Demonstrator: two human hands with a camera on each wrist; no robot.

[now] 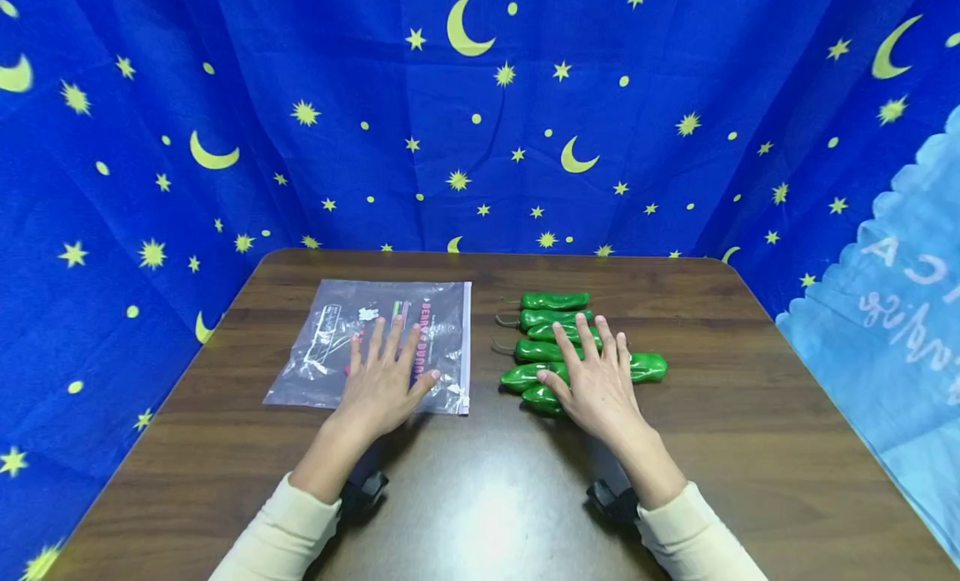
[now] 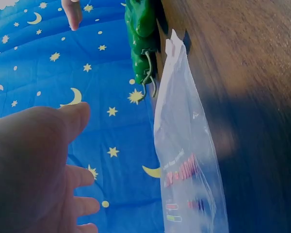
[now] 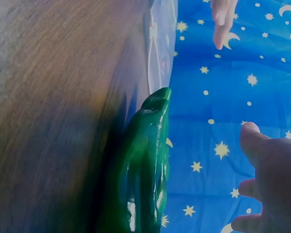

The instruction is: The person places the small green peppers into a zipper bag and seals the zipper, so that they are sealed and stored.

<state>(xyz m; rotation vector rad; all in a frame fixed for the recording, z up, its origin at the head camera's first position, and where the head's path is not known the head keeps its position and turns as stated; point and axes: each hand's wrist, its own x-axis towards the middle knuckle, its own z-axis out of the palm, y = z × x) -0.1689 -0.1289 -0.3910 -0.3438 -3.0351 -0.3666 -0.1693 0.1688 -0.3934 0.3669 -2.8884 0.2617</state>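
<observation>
Your left hand (image 1: 382, 381) has its fingers straight and a little spread, gripping nothing — from the head view the palm seems to lie flat on the clear zip bag (image 1: 375, 343), though the left wrist view shows air under the palm, so you may only be hovering just above it. Flat like that, the hand would pin the light plastic so it cannot slide.

Your right hand (image 1: 596, 379) is the same: fingers extended and fanned, closed on nothing, spread over the green peppers (image 1: 555, 341). They lie in a tight row, stems pointing toward the bag, just to its right. That keeps bag and peppers side by side, one under each hand, on the dark wooden table (image 1: 750, 414), with the blue star-and-moon cloth (image 1: 480, 106) behind.
</observation>
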